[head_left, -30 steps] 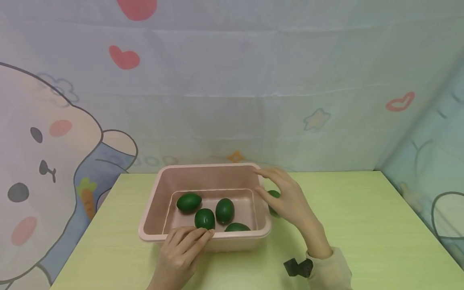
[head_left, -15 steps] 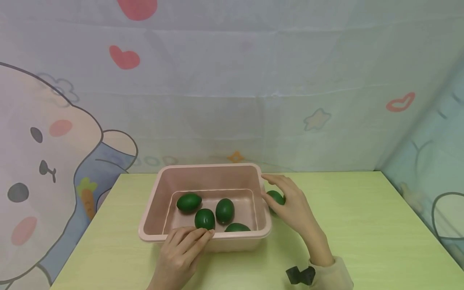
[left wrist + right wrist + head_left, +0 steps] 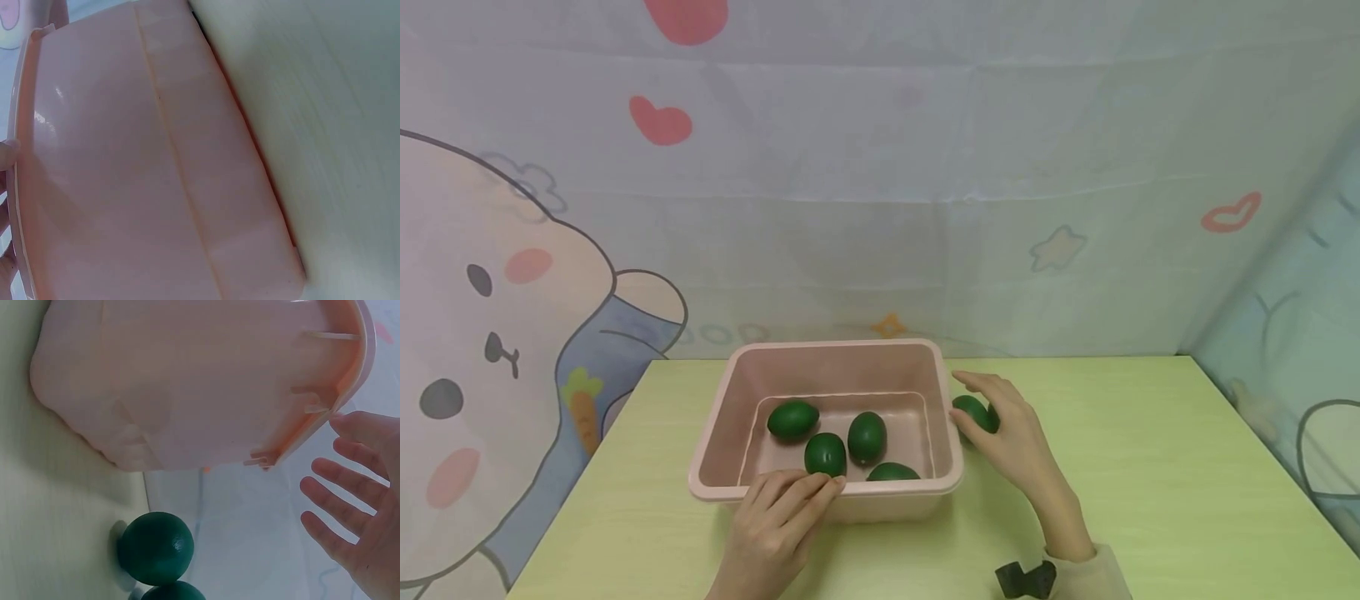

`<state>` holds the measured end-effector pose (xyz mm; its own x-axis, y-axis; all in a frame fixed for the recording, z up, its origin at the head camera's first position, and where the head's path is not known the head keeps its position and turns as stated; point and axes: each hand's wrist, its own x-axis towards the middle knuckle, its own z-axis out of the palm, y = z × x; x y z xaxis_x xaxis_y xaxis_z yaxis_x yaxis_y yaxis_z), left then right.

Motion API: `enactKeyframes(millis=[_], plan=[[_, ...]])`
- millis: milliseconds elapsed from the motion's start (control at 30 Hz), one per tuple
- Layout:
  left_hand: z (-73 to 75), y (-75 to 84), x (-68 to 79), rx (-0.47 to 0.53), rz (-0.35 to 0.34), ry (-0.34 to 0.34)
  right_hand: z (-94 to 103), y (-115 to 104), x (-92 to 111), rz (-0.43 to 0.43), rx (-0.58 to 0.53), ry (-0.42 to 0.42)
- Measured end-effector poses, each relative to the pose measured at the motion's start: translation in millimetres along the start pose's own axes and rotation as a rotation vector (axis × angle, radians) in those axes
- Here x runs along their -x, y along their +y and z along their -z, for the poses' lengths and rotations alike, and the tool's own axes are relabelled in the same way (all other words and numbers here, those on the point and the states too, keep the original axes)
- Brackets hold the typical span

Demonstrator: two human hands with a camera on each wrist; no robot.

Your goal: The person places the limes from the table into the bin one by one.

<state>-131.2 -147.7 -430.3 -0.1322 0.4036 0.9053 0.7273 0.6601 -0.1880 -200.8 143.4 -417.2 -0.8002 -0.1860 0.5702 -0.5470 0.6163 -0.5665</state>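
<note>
A pink plastic basin (image 3: 715,467) holds several dark green oval fruits, one fruit (image 3: 793,421) lying at the back left inside. My left hand (image 3: 778,525) rests its fingers over the basin's front rim; its fingertips (image 3: 7,155) show at the lip in the left wrist view. Beside the basin's right side, my right hand (image 3: 1011,433) has its fingers spread and holds nothing, thumb and index tips right by the rim. Beyond that hand another green fruit (image 3: 972,412) lies outside the basin. Two such fruits show in the right wrist view, the nearer a round-looking fruit (image 3: 156,549).
The basin stands on a pale yellow-green table (image 3: 1150,483). Behind the table hangs a printed curtain (image 3: 850,208) with hearts and a cartoon animal. A black wrist mount (image 3: 1026,580) sits at my right cuff.
My right hand has drawn back from over the basin's right rim, moving right and slightly toward me. More of the fruits outside now shows. My left hand has stayed on the front rim.
</note>
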Motion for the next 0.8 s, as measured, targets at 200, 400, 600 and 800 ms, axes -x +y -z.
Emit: enactKeyframes(millis=[200, 400, 600, 800], plan=[[0.2, 0.6, 0.2, -0.005, 0.002, -0.006, -2.0, 9.6, 4.8, -0.011, -0.006, 0.008], [-0.4, 0.0, -0.1, -0.004, -0.004, -0.001, -1.9, 15.5, 8.3, -0.024, -0.003, 0.005], [0.0, 0.1, 0.2, -0.008, 0.0, -0.004, -2.0, 24.0, 12.7, -0.031, -0.008, 0.011], [0.3, 0.4, 1.3, -0.011, -0.003, -0.007, -1.2, 32.6, 15.1, -0.057, -0.005, 0.017]])
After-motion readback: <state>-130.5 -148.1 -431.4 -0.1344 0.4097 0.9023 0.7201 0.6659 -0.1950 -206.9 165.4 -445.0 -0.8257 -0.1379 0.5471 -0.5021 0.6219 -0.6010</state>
